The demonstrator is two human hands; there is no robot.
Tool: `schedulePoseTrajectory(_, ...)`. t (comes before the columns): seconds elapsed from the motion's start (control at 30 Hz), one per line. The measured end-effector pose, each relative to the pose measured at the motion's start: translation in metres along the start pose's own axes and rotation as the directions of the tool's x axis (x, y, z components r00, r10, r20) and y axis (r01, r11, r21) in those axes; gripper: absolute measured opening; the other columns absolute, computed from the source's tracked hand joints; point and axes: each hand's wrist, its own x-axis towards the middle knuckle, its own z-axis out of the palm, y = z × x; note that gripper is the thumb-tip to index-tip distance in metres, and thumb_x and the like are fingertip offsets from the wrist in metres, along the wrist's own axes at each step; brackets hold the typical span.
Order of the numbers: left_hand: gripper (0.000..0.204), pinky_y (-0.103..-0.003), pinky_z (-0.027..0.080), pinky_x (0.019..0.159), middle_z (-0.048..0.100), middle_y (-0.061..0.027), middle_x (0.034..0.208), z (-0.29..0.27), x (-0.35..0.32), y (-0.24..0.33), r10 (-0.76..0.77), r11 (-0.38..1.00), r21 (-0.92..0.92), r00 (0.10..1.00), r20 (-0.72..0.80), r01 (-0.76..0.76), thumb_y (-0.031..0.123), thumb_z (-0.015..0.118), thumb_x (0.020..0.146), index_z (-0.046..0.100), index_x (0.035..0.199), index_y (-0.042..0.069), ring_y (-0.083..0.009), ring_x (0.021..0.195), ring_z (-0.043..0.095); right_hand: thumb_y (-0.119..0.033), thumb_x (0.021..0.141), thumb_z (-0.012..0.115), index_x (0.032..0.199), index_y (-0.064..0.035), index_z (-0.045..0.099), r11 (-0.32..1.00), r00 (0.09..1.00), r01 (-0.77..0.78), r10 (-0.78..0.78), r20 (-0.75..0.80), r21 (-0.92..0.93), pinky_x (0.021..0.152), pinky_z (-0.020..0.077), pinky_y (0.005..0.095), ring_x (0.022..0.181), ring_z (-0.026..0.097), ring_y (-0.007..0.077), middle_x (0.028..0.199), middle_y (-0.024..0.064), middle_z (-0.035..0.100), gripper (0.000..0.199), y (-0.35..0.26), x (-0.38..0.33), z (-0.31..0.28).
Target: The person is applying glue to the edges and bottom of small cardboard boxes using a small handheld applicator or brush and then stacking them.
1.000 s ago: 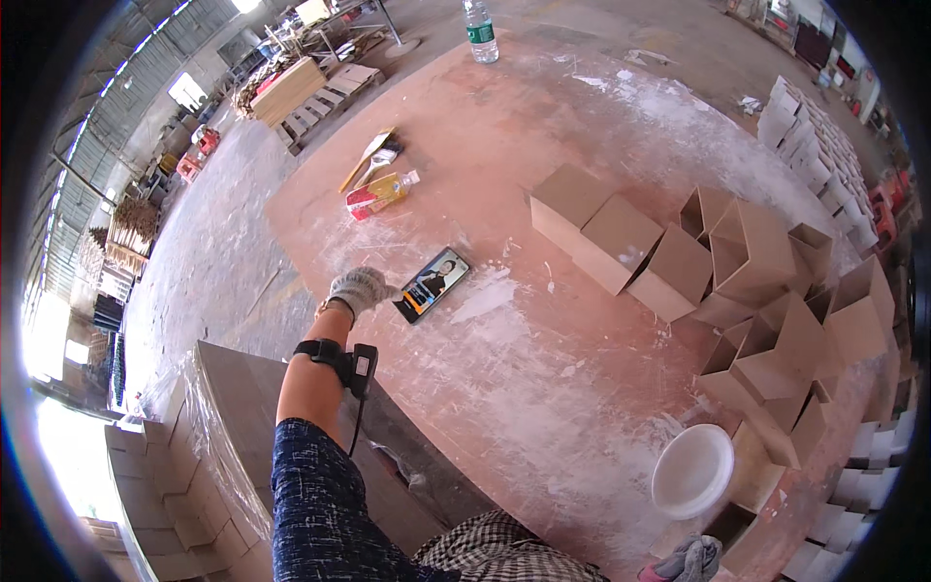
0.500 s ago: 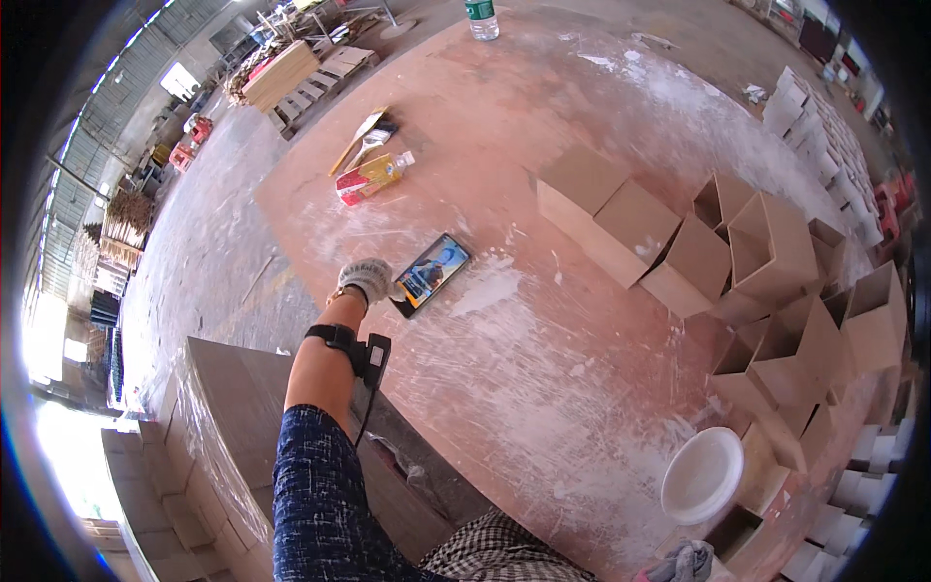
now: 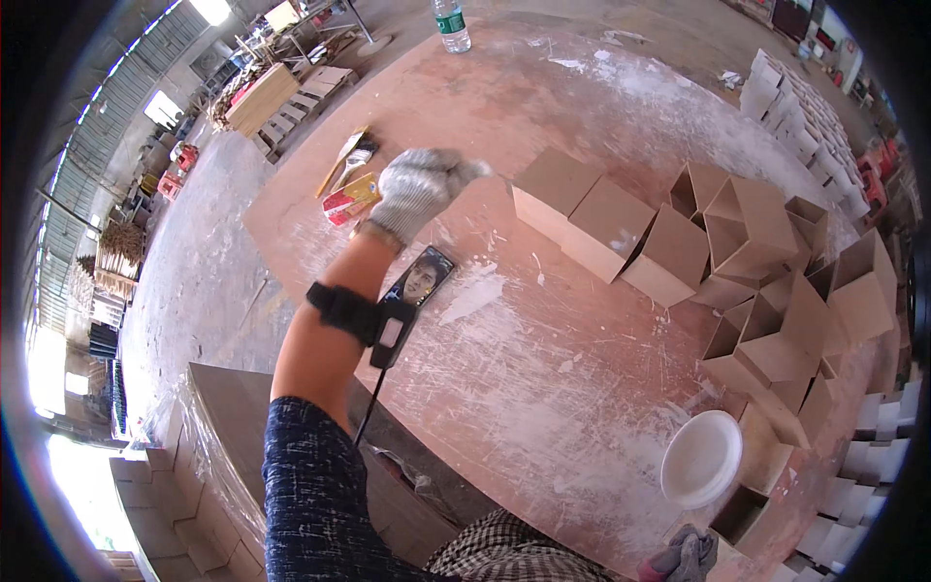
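Observation:
My left hand [image 3: 422, 191], in a pale knitted glove, reaches over the reddish tabletop with fingers stretched rightward; the fingertips are slightly blurred and I see nothing held. Below its wrist lies a phone [image 3: 424, 276] with a lit screen, its lower end hidden by the black device strapped to my forearm. Beside the hand lies a red and yellow bottle [image 3: 351, 200], partly covered by the glove. My right hand [image 3: 690, 555], in a grey glove, is at the lower edge with fingers curled; what they hold is unclear. Just above it stands a white bowl [image 3: 701, 460].
Several open cardboard boxes [image 3: 628, 228] stand in a group on the right. Two brushes [image 3: 349, 160] lie at the far left of the table, and a clear water bottle [image 3: 452, 27] stands at the far edge. Plastic-wrapped cartons [image 3: 228, 417] are stacked at the lower left.
My left hand has left the phone's edge and moved up and right, past the phone. The phone's screen picture has changed. My right hand shows a little more at the lower edge.

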Motion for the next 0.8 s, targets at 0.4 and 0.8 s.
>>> schedulePoseTrajectory(0.4, 0.028, -0.037, 0.046, 0.054, 0.059, -0.0094, 0.065, 0.071, -0.258, 0.151, 0.046, 0.997, -0.073, 0.694, 0.718, 0.010, 0.039, 0.066, 0.082, 0.063, 0.071, 0.013, -0.0282, 0.062, 0.060, -0.017, 0.086, 0.064, 0.084, -0.0082, 0.057, 0.997, 0.998, -0.037, 0.041, -0.056, 0.065, 0.047, 0.0381, 0.0244, 0.055, 0.046, 0.0087, 0.068, -0.0013, 0.053, 0.011, -0.009, -0.010, -0.023)
schedulePoseTrajectory(0.8, 0.017, -0.039, 0.047, 0.060, 0.063, -0.0059, 0.073, 0.130, -0.357, 0.301, 0.370, 0.922, -0.375, 0.505, 0.780, -0.097, 0.036, 0.060, 0.084, 0.070, 0.085, 0.022, -0.0276, 0.069, 0.062, -0.009, 0.085, 0.064, 0.094, -0.0015, 0.059, 0.999, 0.994, 0.023, -0.019, 0.108, -0.027, 0.071, 0.0474, 0.0230, 0.077, 0.056, 0.0091, 0.085, 0.0022, 0.062, 0.013, -0.027, 0.008, -0.081)
